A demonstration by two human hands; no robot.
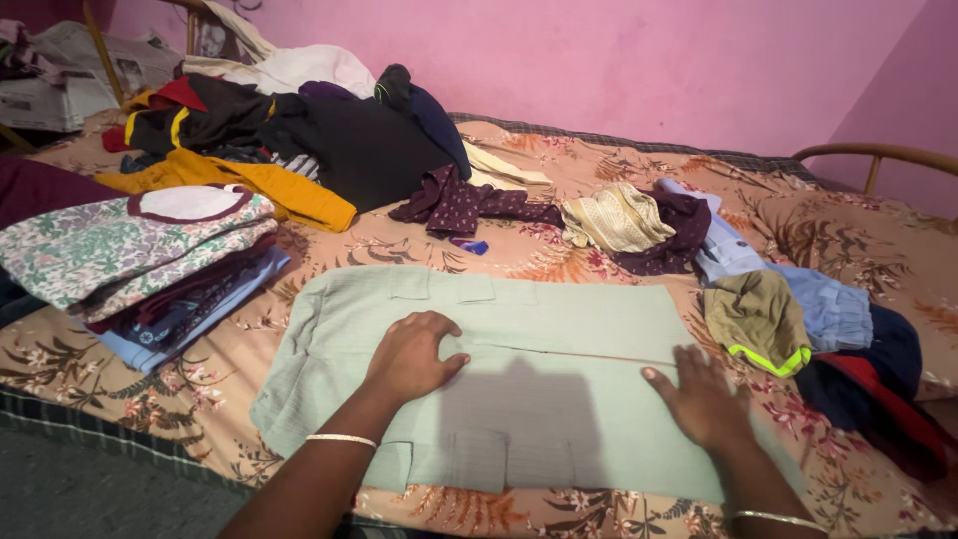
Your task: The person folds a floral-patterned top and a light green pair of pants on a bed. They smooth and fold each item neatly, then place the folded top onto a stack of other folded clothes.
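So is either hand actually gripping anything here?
No. Left hand and right hand both lie flat, palms down, on the pale green garment.

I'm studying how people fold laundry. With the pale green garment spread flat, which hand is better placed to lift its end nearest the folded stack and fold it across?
Probably the left hand. It lies flat on the pale green garment toward the end beside the folded stack. The right hand presses the opposite half, well placed to pin it.

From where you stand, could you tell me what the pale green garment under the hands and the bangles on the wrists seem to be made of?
Pale green garment: looks like woven cotton, matte, faintly ribbed, with soft creases.
Bangles: thin, shiny and pale, probably metal, though the look leaves that open.
Both hands, left hand and right hand, lie flat on the cloth.
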